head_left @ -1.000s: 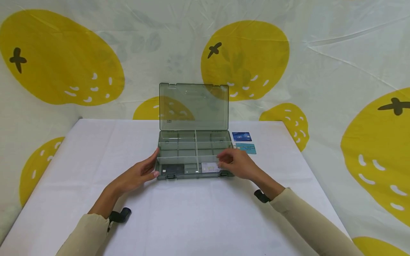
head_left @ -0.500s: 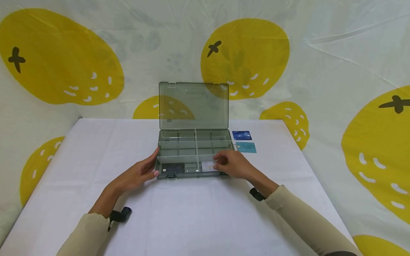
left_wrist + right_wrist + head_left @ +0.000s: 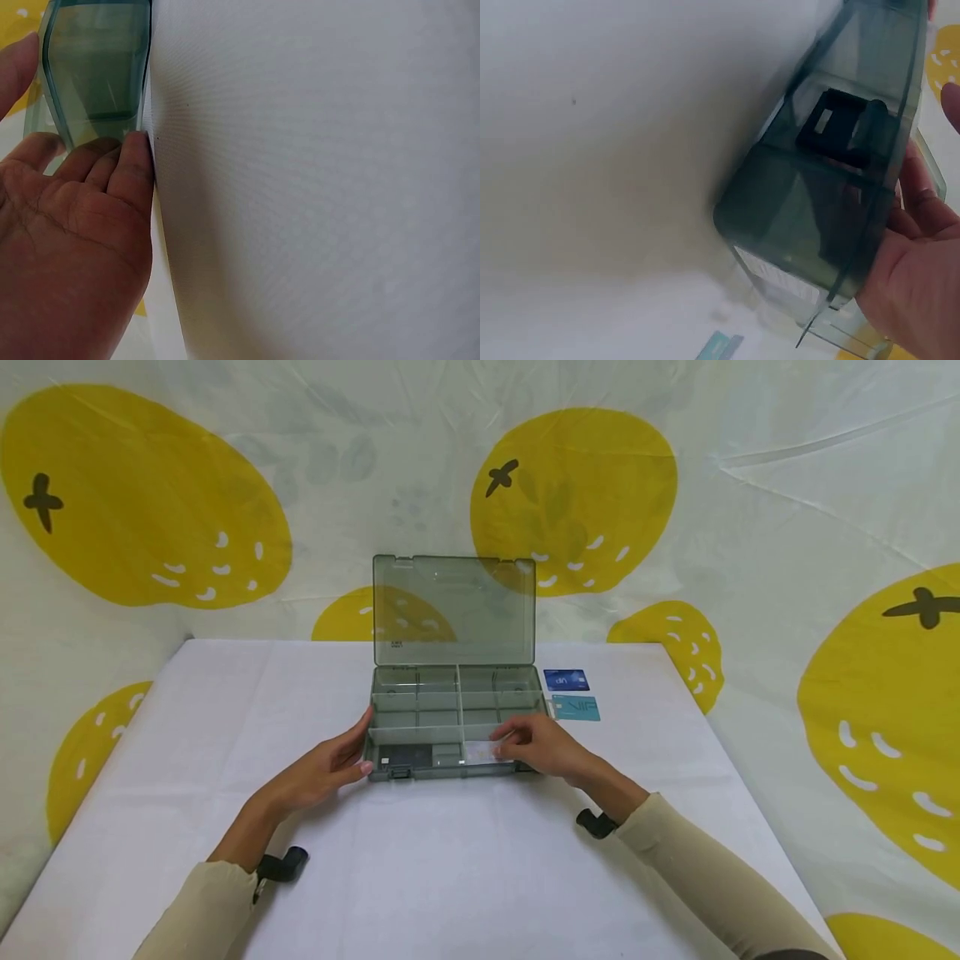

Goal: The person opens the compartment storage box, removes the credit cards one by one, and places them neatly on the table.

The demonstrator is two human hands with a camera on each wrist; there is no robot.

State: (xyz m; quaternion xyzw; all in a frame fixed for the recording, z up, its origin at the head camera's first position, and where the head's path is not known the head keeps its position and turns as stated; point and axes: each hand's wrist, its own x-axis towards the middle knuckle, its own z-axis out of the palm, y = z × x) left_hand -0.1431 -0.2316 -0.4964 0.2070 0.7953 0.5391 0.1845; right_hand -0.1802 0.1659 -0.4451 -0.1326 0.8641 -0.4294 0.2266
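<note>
A smoky translucent divided plastic box (image 3: pixel 417 717) lies on the table with its lid (image 3: pixel 454 610) raised. My left hand (image 3: pixel 318 770) rests against the box's left side, its fingers along the wall and its thumb at the front corner; the left wrist view shows the fingertips at the clear wall. My right hand (image 3: pixel 551 747) reaches into the front right compartment and pinches a pale card (image 3: pixel 480 752) at its right part, which the fingers hide. In the front left compartment lies a black card (image 3: pixel 407 755).
A dark blue card (image 3: pixel 566 680) and a teal card (image 3: pixel 576 708) lie on the white table (image 3: pixel 480 868) to the right of the box. A cloth (image 3: pixel 420 460) with large yellow fruit prints hangs behind.
My right hand has moved a little to the left inside the front right compartment, and the pale card has shifted left with it. The left hand has stayed at the box's side.
</note>
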